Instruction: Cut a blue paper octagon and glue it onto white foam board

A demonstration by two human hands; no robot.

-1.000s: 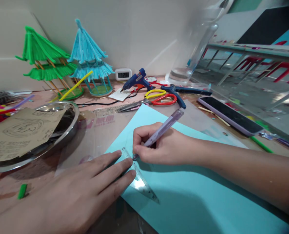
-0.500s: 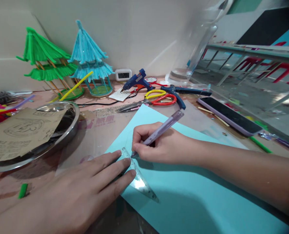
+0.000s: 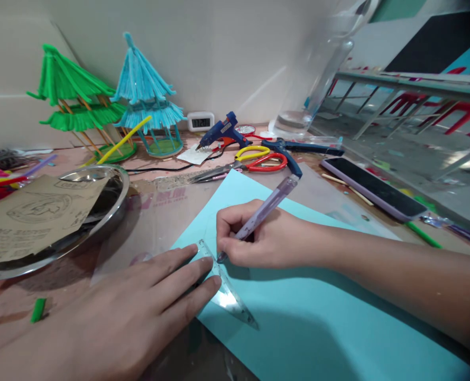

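On my feed, the right hand grips a purple pen between thumb and curled fingers, fully closed around the barrel. The pen leans back toward the far right, and its tip meets the light blue paper sheet right at the edge of the clear triangular ruler. The left hand lies flat and open, palm down, holding nothing; its fingertips press on the ruler's left side and pin it to the sheet. The ruler lies on the near left corner area of the paper, one point aimed away from me and another toward the lower right. The paper lies on the table, running from centre to the lower right. To the left I see a metal bowl with a piece of brown cardboard lying over it. Further back, scissors with yellow and red handles lie beside a blue glue gun. A green model hut and a blue model hut stand near the wall, just beside each other. A phone lies screen up at the right, well apart from both hands.
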